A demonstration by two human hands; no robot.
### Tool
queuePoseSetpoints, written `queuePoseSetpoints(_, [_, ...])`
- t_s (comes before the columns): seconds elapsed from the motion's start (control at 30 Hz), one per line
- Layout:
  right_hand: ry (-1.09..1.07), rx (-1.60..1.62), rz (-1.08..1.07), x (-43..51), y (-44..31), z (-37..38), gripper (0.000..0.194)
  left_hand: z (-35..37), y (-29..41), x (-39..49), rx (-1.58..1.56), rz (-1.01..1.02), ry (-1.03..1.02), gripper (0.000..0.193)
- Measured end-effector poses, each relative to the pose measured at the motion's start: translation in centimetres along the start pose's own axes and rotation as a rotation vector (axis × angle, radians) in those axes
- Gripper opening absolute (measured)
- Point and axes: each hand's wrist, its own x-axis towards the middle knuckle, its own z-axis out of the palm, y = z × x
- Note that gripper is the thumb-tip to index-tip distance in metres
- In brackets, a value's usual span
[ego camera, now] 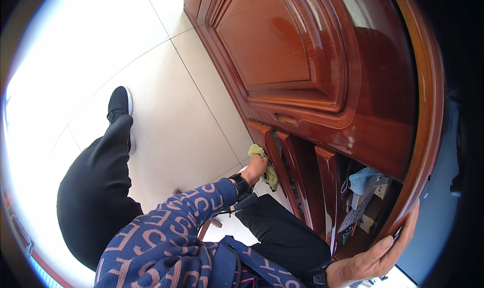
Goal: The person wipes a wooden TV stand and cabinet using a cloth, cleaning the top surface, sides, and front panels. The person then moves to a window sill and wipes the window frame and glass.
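My left hand (255,169) clutches a yellow-green cloth (270,177) against the outer side of a pulled-out wooden drawer front (278,167) on a glossy reddish-brown cabinet (270,57). Two more drawer fronts, a middle one (297,174) and a nearer one (326,189), also stand out from the cabinet, staggered. Farther right, my right hand (372,256) rests with extended fingers at the rounded edge of the cabinet top (427,99). Inside the uppermost drawer lie a light-blue face mask (362,179), papers (353,214) and small boxes. The lower drawers' contents are mostly hidden.
A television screen (431,231) stands on the cabinet top. My black-trousered legs straddle a wooden stool (210,224), partly hidden by my sleeve. One black shoe (120,100) is on the pale tiled floor (181,110). A closed, panelled cabinet door (264,49) adjoins the drawers.
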Motion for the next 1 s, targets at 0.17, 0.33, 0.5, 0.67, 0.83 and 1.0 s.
queuePoseSetpoints(0.17, [-0.015,-0.035,-0.019,-0.1,-0.1,-0.2,0.048,0.7,-0.3,0.1,0.032,0.066,0.034,0.029])
queuePoseSetpoints(0.33, [-0.023,0.037,-0.080,0.7,-0.4,-0.3,0.045,-0.4,-1.6,1.2,0.093,0.047,-0.010,0.028])
queuePoseSetpoints(0.5, [-0.020,0.052,-0.141,1.5,-0.5,-0.5,0.044,-3.3,-0.9,2.7,-0.344,0.292,0.106,0.030])
queuePoseSetpoints(0.67, [-0.018,0.102,-0.143,1.3,-0.4,-0.8,0.043,-11.2,10.7,2.9,-0.229,0.643,0.509,0.027])
queuePoseSetpoints(0.83, [-0.027,0.082,-0.112,1.6,-1.1,-1.1,0.041,-17.4,27.2,-1.8,-0.333,1.010,0.795,0.035])
queuePoseSetpoints(1.0, [0.115,0.184,-0.126,2.8,-3.0,-2.2,0.031,-17.8,41.8,-7.6,-0.276,1.332,0.613,0.037])
